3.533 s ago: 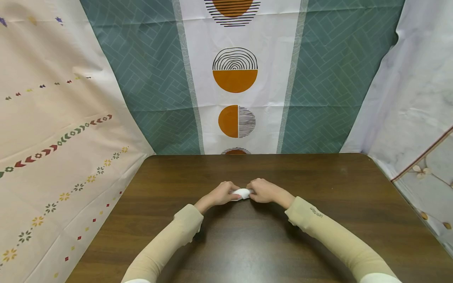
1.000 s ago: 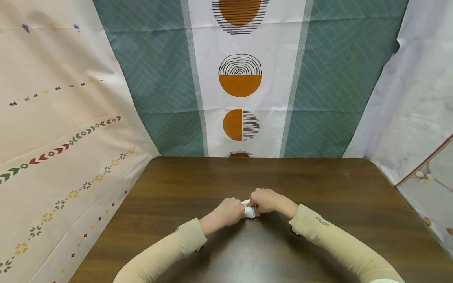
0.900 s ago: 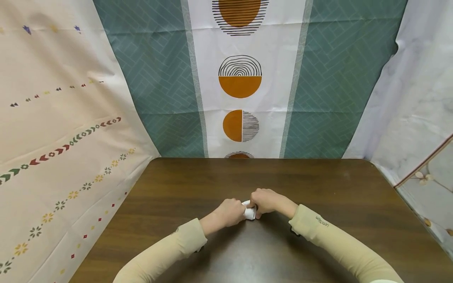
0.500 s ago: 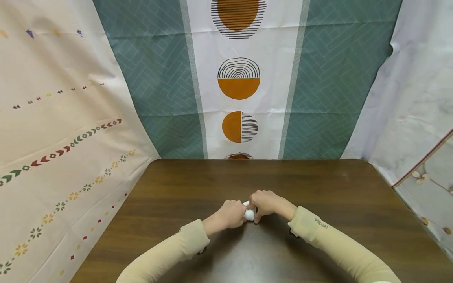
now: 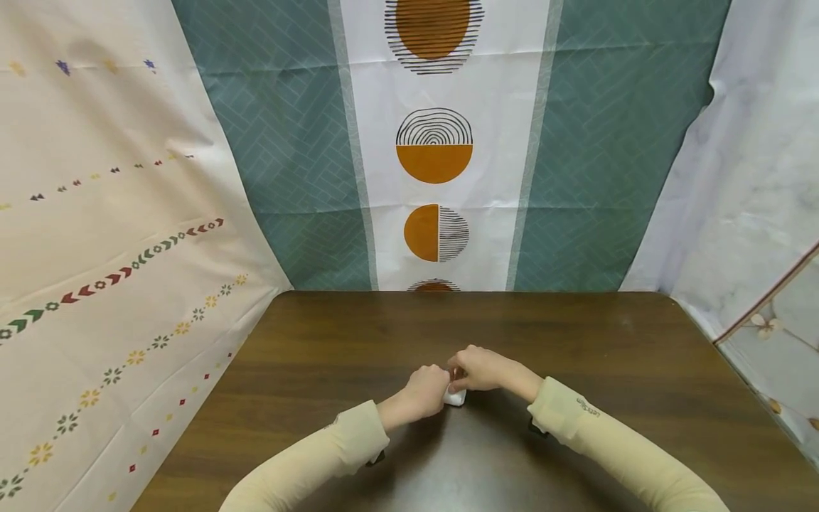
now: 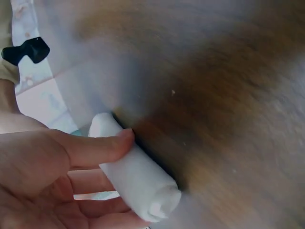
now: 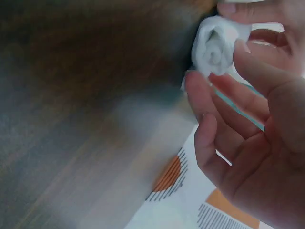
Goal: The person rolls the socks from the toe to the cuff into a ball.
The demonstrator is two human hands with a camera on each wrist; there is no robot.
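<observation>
Left hand (image 6: 43,176) grips a white cloth roll (image 6: 136,174) mid-length, just above the worktop (image 5: 576,341); right hand (image 7: 257,129) pinches its end. Roll looks light, soft, compressible; best held around its middle.

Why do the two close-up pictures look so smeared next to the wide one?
Head view: sharp and evenly lit, with a soft sheen on the table. Left wrist view: the white cloth roll and left hand are fairly clear, the wood behind streaked. Right wrist view: the right hand is soft and the background smeared.
</observation>
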